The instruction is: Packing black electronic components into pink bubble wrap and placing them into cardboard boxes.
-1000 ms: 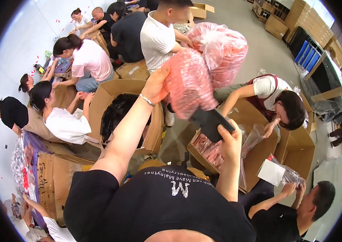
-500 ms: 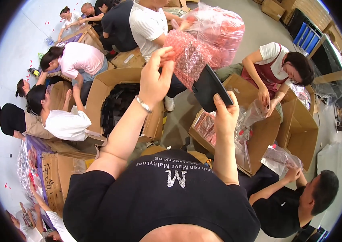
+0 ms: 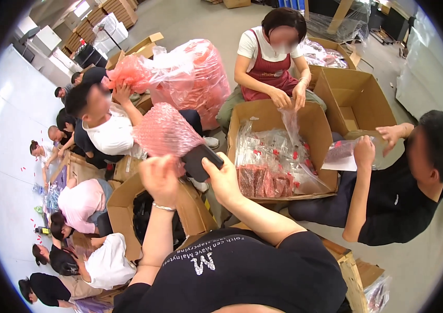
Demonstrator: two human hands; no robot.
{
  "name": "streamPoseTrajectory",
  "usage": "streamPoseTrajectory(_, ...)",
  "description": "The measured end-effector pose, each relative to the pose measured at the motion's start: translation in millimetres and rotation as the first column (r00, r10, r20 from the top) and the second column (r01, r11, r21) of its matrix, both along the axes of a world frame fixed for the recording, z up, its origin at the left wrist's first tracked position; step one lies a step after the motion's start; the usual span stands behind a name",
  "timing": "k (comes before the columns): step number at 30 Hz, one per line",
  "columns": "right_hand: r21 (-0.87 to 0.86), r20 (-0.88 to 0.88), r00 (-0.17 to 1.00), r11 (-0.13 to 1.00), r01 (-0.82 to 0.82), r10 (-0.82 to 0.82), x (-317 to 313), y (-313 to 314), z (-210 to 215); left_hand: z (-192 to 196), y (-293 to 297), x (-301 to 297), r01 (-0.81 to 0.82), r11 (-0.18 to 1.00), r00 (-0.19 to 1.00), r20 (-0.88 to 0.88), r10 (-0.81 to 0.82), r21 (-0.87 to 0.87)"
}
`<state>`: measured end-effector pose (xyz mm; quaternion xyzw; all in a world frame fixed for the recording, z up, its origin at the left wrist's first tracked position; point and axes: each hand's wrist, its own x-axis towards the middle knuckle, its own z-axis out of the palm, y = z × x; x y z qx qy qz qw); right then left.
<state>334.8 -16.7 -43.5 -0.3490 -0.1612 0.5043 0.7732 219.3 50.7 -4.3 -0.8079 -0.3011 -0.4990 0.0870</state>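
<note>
A pink bubble-wrap bag (image 3: 166,130) covers the far end of a flat black panel (image 3: 198,165) with a thicker right edge. My right hand (image 3: 225,180) grips the panel by its uncovered near end, thumb along that edge. My left hand (image 3: 158,181), slightly blurred, is curled closed at the bag's near edge, where the fingers appear to pinch the wrap. How much of the panel lies inside the bag is hidden. Below my left forearm stands an open carton (image 3: 122,216) with dark pieces in it.
A carton (image 3: 331,172) of clear and pink wrapped pieces stands at right, beside another open carton (image 3: 354,101). A big pink plastic sack (image 3: 200,78) sits beyond. Co-workers sit around; one person at right holds a clear bag (image 3: 344,154).
My view has swung rightward, so the surroundings appear shifted left. Both hands, the panel and the bag sit lower and further left in view. More of the panel is now covered by the bag.
</note>
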Motion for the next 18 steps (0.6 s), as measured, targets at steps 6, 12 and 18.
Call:
streamPoseTrajectory(6,-0.015,-0.151,0.978,0.989,0.145,-0.146,20,4,4,-9,-4,20,0.231,0.964,0.973,0.012,-0.232,-0.128)
streamPoseTrajectory(12,0.016,-0.069,0.997,0.999,0.049,-0.047,22,-5,3,-6,-17,42,0.339,0.933,0.939,-0.007,-0.343,-0.120)
streamPoseTrajectory(18,-0.030,-0.276,0.921,0.960,0.278,-0.275,42,10,1,-17,-16,40,0.373,0.919,0.918,-0.093,-0.385,-0.126)
